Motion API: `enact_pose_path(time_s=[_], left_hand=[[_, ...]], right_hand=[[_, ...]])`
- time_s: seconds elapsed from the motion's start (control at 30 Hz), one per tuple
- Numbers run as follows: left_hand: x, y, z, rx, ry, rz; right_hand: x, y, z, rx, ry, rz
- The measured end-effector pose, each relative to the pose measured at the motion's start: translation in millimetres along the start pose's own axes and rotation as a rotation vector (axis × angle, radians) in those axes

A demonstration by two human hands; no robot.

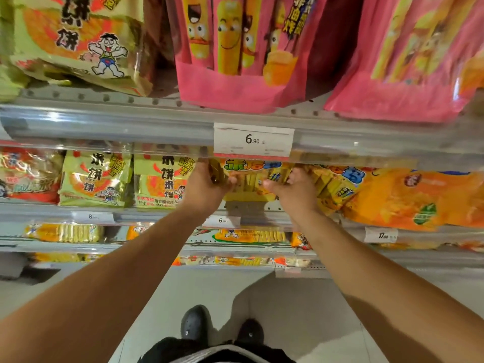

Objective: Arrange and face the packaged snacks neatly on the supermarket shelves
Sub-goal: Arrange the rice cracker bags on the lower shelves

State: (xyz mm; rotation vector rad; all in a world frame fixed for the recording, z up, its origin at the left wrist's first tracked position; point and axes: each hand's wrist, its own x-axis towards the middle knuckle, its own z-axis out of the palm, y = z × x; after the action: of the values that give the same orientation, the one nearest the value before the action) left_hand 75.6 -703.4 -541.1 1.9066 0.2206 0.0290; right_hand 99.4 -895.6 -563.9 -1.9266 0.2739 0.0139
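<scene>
1. While both arms reached under the shelf lip [131,124], the left hand [207,187] clasped the yellow snack pack [248,184] by its left edge.
2. Right hand [293,189] — fingers curled round the pack's right side.
3. Pack stood on the second shelf, directly between the hands — long axis probably crosswise.

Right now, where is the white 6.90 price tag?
The white 6.90 price tag sits on the upper shelf rail, centre of the head view, below the pink snack bags.

Yellow snack pack [250,183] stands upright on the second shelf [157,214].
</scene>
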Motion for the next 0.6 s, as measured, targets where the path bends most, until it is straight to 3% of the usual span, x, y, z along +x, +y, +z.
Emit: enact_pose_path(time_s=[0.23,0.47,0.6], left_hand=[[-0.2,-3.5,5.3,-0.041,0.018,0.033],[-33.4,-2.7,11.1,-0.093,0.145,0.282],[-73.6,-40.3,-5.7,0.201,0.192,0.209]], right_hand=[[5.7,0.5,-2.5,-0.063,-0.081,0.057],[-15.6,10.3,-11.3,-0.056,-0.101,0.004],[-52.1,38.5,-19.4,-0.020,-0.018,-0.101]])
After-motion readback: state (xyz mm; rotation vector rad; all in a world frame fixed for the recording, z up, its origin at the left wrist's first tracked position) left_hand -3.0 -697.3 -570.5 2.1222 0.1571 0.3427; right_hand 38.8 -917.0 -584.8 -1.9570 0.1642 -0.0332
